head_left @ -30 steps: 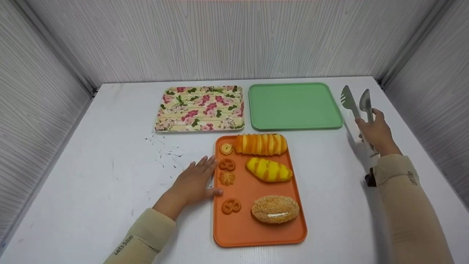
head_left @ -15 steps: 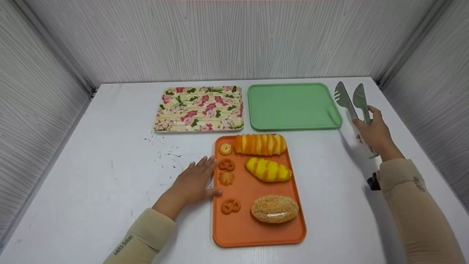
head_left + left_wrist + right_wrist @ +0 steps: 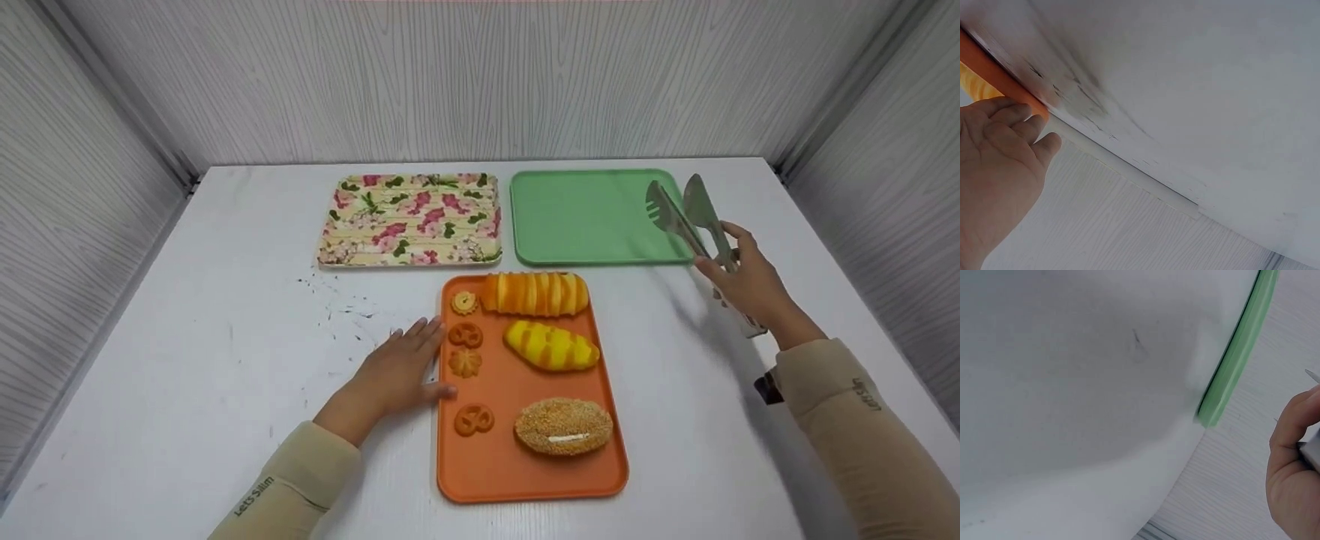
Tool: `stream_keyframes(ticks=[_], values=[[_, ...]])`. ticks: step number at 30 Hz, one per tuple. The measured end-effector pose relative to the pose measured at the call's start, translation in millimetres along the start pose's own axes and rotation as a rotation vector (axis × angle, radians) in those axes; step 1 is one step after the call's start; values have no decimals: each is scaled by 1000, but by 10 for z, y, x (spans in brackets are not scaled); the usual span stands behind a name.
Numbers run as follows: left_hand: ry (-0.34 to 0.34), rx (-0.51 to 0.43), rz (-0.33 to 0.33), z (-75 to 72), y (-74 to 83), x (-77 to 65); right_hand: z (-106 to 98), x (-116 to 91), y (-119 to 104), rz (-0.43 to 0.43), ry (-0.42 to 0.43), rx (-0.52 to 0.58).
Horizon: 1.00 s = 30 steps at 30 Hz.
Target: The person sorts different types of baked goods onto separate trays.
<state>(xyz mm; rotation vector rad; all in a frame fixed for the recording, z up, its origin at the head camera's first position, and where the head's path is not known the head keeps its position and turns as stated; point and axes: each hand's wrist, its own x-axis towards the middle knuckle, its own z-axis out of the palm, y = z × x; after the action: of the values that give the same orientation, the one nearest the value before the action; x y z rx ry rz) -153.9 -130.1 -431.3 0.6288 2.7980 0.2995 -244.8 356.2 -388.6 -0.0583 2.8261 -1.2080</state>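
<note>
My left hand (image 3: 394, 375) lies with straight fingers against the left edge of the orange tray (image 3: 525, 480); its thumb reaches over the rim. Metal serving tongs (image 3: 701, 214) are gripped in my right hand (image 3: 750, 281), their two spread ends, one slotted, above the right part of the green tray (image 3: 585, 217). On the orange tray lie a striped orange loaf (image 3: 534, 294), a yellow striped bread (image 3: 551, 346) and a seeded bun (image 3: 564, 427). Down its left side run two pretzels, the lower pretzel (image 3: 474, 419) apart, a flower-shaped cookie (image 3: 465, 363) and a round cookie (image 3: 464, 303).
A floral tray (image 3: 410, 221) stands at the back, left of the green one. Wood-grain panels (image 3: 480, 82) wall the white table (image 3: 217, 337) at the back and both sides. Dark marks show on the tabletop left of the orange tray.
My right hand has moved left with the tongs, bringing their ends from beside the green tray to above it. My left hand has stayed at the orange tray.
</note>
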Motion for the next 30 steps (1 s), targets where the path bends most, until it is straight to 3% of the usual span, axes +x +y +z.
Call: stream_keyframes(ticks=[15, 30], values=[[16, -6, 14, 8, -3, 3, 264, -109, -191, -125, -151, 8], [14, -30, 9, 5, 6, -14, 363, -103, -234, -265, -348, -10]])
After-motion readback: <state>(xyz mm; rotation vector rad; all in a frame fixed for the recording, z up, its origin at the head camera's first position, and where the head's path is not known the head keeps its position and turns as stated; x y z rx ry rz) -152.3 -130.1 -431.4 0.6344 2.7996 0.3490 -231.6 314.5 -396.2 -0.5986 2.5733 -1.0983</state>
